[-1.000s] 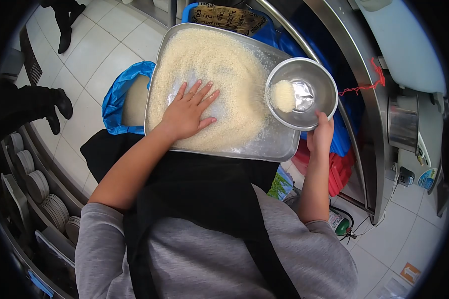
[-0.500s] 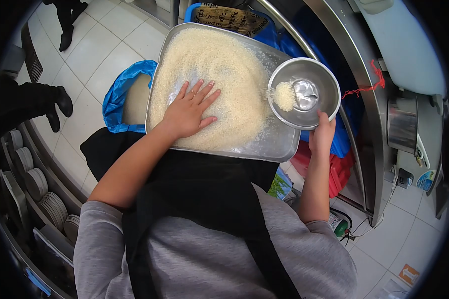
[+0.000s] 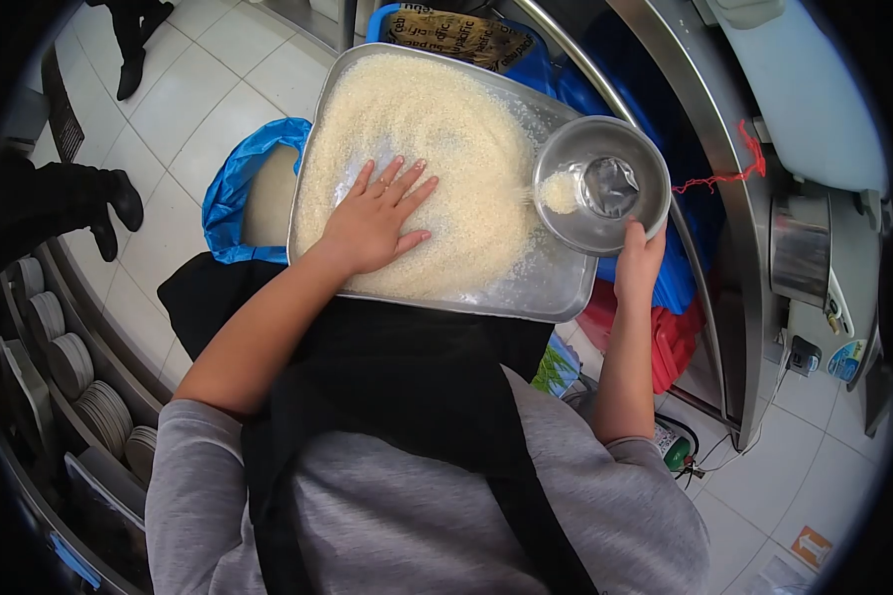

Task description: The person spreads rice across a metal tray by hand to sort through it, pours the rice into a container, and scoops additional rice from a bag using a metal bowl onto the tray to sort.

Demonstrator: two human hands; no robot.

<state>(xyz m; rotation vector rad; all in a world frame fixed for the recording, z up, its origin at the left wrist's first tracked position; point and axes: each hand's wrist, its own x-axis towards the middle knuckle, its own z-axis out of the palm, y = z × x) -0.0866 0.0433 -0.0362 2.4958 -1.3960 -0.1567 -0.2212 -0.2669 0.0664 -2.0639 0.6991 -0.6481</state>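
A metal tray (image 3: pixel 566 286) lies before me, spread with a broad layer of uncooked white rice (image 3: pixel 476 129). My left hand (image 3: pixel 375 223) rests flat on the rice with its fingers spread. At the tray's right end, my right hand (image 3: pixel 641 256) grips the near rim of a round steel bowl (image 3: pixel 648 164), thumb over the edge. The bowl tilts toward the tray, and a small heap of rice sits by its left lip. Some grains are spilling from that lip onto the tray.
Left of the tray stands a blue bag (image 3: pixel 226 203) with pale contents. Behind it is a blue crate (image 3: pixel 526 50) with a printed brown bag. Stacked plates (image 3: pixel 104 416) fill a rack at lower left. People's dark shoes (image 3: pixel 124 198) show on the tiled floor. A steel pot (image 3: pixel 801 248) is at right.
The bowl has tipped further toward the tray, and the rice heap inside it has shrunk as grains pour out. My left hand has stayed in place.
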